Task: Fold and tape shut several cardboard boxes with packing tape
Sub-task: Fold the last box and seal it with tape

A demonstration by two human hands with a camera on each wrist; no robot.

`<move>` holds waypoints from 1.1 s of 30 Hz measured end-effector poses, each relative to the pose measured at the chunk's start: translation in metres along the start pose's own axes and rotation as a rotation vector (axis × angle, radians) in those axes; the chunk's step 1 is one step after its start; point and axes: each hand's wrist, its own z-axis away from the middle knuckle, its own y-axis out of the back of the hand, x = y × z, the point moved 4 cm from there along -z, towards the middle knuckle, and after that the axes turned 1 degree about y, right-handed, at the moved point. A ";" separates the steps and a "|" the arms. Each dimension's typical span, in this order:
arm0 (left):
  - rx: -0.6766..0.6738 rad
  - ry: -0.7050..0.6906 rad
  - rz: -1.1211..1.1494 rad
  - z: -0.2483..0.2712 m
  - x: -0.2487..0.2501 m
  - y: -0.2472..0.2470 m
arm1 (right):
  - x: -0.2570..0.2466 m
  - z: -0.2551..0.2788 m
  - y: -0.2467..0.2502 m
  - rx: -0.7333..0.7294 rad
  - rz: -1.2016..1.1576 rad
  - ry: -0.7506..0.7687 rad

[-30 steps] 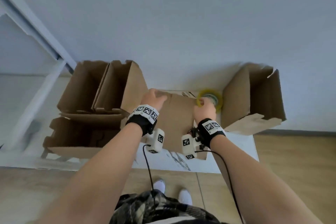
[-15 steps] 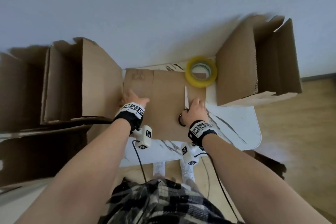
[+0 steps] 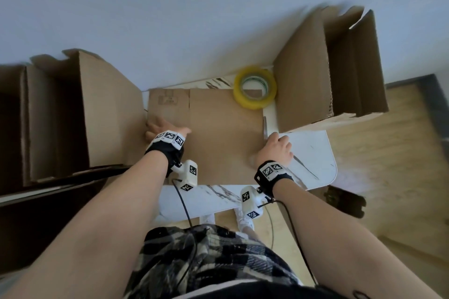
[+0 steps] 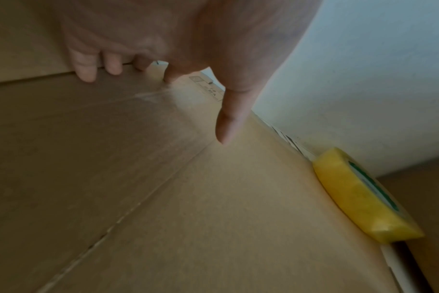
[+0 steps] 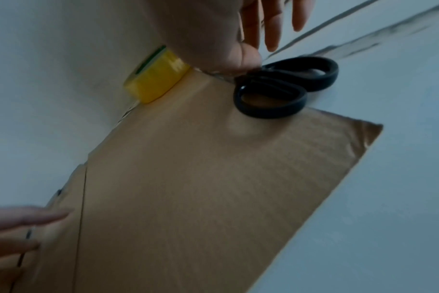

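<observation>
A flattened cardboard box (image 3: 223,138) lies on the white marble table (image 3: 313,153). My left hand (image 3: 165,128) rests on its left flap, fingers straight and reaching the left edge; in the left wrist view the fingertips (image 4: 85,69) touch that edge and the thumb points out. My right hand (image 3: 277,149) is at the cardboard's right edge, fingers (image 5: 271,29) spread just over the black-handled scissors (image 5: 283,87), which lie half on the cardboard. Only the scissors' blade (image 3: 264,126) shows in the head view. A yellow tape roll (image 3: 255,97) sits on the cardboard's far right corner.
An open cardboard box (image 3: 303,80) stands on its side at the table's right, close to the tape. More open boxes (image 3: 107,104) crowd the left, against the cardboard's edge. A wall runs behind the table. A dark object (image 3: 345,201) sits on the wooden floor.
My right hand left the tape roll, took the scissors and slid them to the cardboard's right edge. My left hand drew back to the left flap. The head view tilted down.
</observation>
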 end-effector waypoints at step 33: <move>0.176 0.099 0.123 -0.018 0.008 0.018 | -0.023 -0.004 -0.013 -0.069 -0.387 -0.207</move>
